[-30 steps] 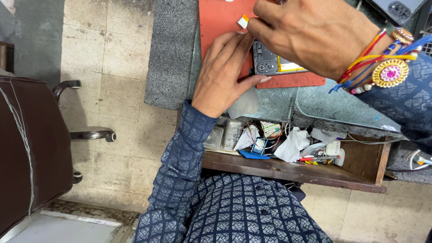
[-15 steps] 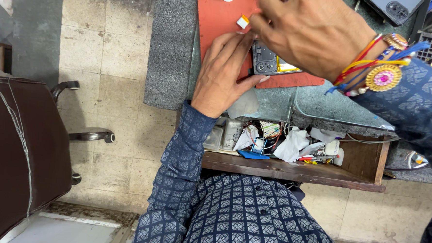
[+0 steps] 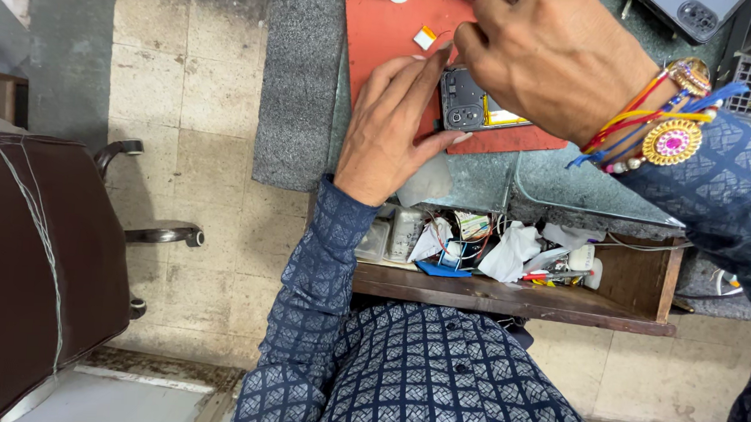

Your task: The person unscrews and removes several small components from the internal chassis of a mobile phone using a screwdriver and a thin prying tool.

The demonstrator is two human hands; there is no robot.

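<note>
Left hand grip grasping opened phone at red mat edge, right hand grip pinched above it, contents unclear

Even, soft daylight fills the frame, with only faint shadows under the right hand. Focus is sharp at centre; the edges bend slightly, and nothing glares.

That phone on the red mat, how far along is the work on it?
Done: the phone already lies opened on the red mat, its back cover off and insides showing. In hand: the left hand steadies its edge while the right hand works over it; what the fingertips do is hidden. Left: closing it; the phone is still open.
</note>
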